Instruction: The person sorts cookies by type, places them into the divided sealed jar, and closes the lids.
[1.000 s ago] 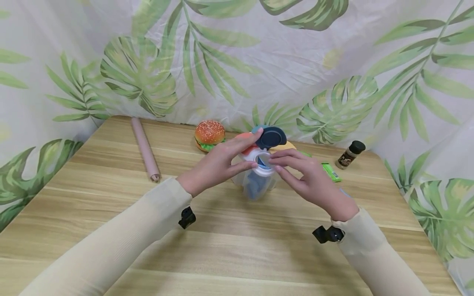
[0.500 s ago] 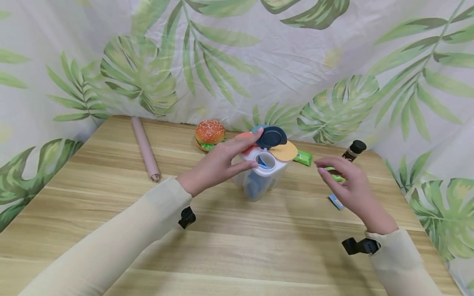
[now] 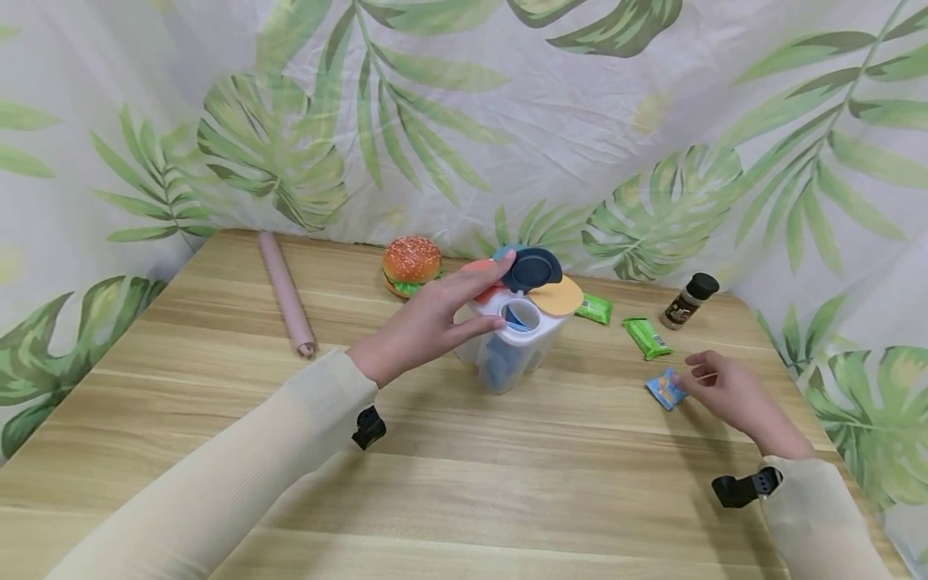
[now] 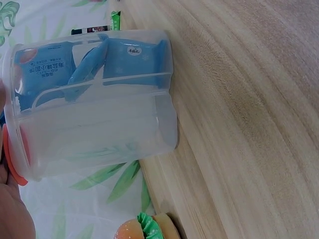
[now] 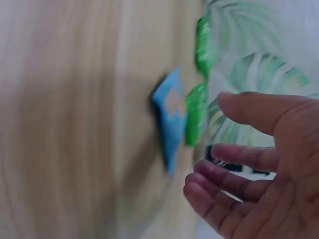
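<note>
My left hand grips the top of a clear plastic storage container, its thumb at the white rim and index finger against the raised dark lid. Through the container's wall in the left wrist view, several blue snack packets show in one compartment; the neighbouring one looks empty. My right hand is beside a blue snack packet on the table, fingertips overlapping its right edge in the head view. In the right wrist view, the fingers are parted, with nothing between them, apart from the packet.
Two green snack packets lie right of the container, near a black-capped seasoning bottle. A toy hamburger stands behind my left hand. Further left lies a pink roll. Leaf-print cloth hangs behind the table.
My right hand has left the container's opening and moved right and down to the blue snack packet on the table. My left hand has stayed on the container.
</note>
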Motion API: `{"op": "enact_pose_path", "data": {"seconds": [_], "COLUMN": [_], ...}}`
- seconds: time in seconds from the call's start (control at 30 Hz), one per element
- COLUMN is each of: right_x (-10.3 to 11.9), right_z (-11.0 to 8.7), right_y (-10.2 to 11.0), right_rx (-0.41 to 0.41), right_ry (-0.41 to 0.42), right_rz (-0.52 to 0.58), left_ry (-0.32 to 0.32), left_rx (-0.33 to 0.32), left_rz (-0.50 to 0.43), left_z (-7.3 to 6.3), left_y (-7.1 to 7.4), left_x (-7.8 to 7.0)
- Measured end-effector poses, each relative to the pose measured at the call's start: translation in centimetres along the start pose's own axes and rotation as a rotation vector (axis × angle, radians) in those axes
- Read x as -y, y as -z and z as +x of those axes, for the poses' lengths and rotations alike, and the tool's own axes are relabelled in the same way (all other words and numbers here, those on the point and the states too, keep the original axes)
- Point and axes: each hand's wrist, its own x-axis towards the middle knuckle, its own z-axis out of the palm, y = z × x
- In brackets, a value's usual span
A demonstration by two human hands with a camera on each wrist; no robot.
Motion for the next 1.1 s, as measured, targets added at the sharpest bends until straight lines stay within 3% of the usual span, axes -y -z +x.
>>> {"op": "enact_pose_path", "data": {"seconds": [0.13, 0.5, 0.77, 1.1], "right_x": [-1.6, -1.9, -1.5, -1.9], "right_z": [0.4, 0.8, 0.8, 0.1], "right_y": [-0.5, -1.3, -1.6, -1.9], "right_rx": [0.052, 0.010, -0.035, -0.139], "right_ry": [-0.008, -0.022, -0.040, 0.029], "right_rz": [-0.040, -0.022, 0.019, 0.071], "left_ry": [-0.010, -0.004, 0.001, 0.008], "left_rx": [-0.004, -0.005, 0.001, 0.004], "left_rz": [-0.007, 0.001, -0.003, -0.001], "left_z": [0.1, 0.1, -0.1, 0.0], "left_y": [-0.3, -0.3, -0.2, -0.1], "left_x": [0.1, 0.2, 0.2, 0.1]}}
